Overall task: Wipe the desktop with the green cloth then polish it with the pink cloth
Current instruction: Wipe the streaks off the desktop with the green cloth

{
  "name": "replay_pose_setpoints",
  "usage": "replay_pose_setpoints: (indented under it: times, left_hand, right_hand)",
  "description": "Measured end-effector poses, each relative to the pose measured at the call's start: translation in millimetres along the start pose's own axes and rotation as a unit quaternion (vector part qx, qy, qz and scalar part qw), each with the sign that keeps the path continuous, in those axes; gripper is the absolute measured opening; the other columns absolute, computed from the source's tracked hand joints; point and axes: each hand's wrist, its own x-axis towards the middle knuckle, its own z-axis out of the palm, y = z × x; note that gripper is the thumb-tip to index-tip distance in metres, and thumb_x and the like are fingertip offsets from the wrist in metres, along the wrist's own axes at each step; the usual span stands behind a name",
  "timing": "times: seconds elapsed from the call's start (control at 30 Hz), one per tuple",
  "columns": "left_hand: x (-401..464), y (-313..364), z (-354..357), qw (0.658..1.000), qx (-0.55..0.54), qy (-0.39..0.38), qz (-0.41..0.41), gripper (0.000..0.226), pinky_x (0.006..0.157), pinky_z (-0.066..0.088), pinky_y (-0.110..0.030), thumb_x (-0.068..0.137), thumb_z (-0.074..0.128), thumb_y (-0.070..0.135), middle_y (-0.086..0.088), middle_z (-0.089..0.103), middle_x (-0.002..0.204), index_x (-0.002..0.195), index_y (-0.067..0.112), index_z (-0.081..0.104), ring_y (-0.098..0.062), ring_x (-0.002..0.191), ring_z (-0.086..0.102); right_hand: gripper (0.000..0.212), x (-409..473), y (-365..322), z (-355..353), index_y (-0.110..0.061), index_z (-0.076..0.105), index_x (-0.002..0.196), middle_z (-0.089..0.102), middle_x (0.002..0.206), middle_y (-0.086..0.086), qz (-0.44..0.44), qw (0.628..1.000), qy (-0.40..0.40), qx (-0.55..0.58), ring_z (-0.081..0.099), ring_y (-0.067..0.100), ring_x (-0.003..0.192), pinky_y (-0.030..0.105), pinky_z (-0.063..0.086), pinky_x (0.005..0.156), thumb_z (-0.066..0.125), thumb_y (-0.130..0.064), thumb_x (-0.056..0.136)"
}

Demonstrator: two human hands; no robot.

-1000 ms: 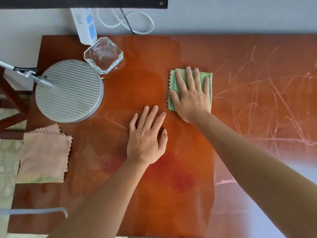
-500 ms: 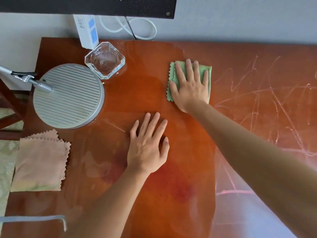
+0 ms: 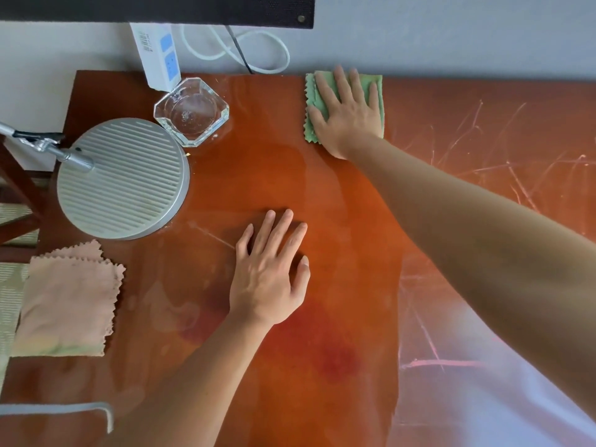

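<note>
Nearest, the left hand (image 3: 269, 272) lies flat with fingers spread on the desktop (image 3: 258, 175), holding nothing, and the pink cloth (image 3: 69, 301) sits folded at the desk's left edge. Farther back, the right hand (image 3: 346, 112) presses straight-fingered on the green cloth (image 3: 375, 83), seemingly at the desk's far edge.

A pale grey wall (image 3: 451, 43) stands behind; bright glare falls at right.

Left of the green cloth (image 3: 345, 104), the glass dish (image 3: 191, 111) and the round lamp base (image 3: 122, 177) stand in the path along the desktop (image 3: 322, 317). Right of the cloth, the wood lies open. Behind it, the wall bounds the desk.
</note>
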Motion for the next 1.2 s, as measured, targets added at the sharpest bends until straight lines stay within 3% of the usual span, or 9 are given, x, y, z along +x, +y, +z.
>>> replay_pose_setpoints:
  times: [0.2,0.63,1.03,1.2]
  left_hand:
    - [1.1,1.2,-0.7,1.0,0.002,-0.008,-0.002,0.053,0.123,0.019,-0.051,0.101,0.036,0.043,-0.004,0.036,0.163,0.149,0.023,0.048,-0.026,0.153,0.026]
    - [2.1,2.9,-3.8,1.0,-0.003,-0.015,-0.007,0.056,0.121,0.023,-0.055,0.102,0.031,0.045,-0.006,0.038,0.161,0.149,0.022,0.049,-0.028,0.152,0.029]
    - [0.4,-0.4,1.8,1.0,-0.001,-0.006,0.001,0.054,0.123,0.02,-0.053,0.103,0.029,0.046,-0.004,0.035,0.163,0.149,0.023,0.047,-0.027,0.153,0.026]
    - [0.1,-0.5,2.7,1.0,0.003,-0.007,0.003,0.053,0.122,0.021,-0.053,0.102,0.033,0.045,-0.003,0.033,0.164,0.15,0.024,0.046,-0.026,0.154,0.025]
  right_hand:
    - [0.07,-20.2,63.4,-3.7,-0.037,0.001,0.158,-0.001,0.168,-0.001,0.052,0.999,0.003,-0.002,-0.009,0.023,0.153,0.051,-0.006,0.122,0.005,-0.064,0.093]
    - [0.067,-151.5,55.5,24.0,-0.033,0.005,0.159,0.007,0.167,0.003,0.05,0.998,0.024,-0.006,-0.003,0.026,0.154,0.051,-0.006,0.121,0.009,-0.062,0.1]
    - [0.07,-40.9,81.5,-1.2,-0.034,0.001,0.159,-0.001,0.168,0.003,0.113,0.993,0.012,0.001,-0.009,0.025,0.153,0.053,-0.006,0.122,0.009,-0.062,0.095]
    - [0.07,-5.7,54.0,-2.9,-0.029,0.0,0.159,-0.003,0.168,0.006,0.097,0.995,0.011,0.004,-0.011,0.029,0.153,0.056,-0.008,0.12,0.009,-0.059,0.096]
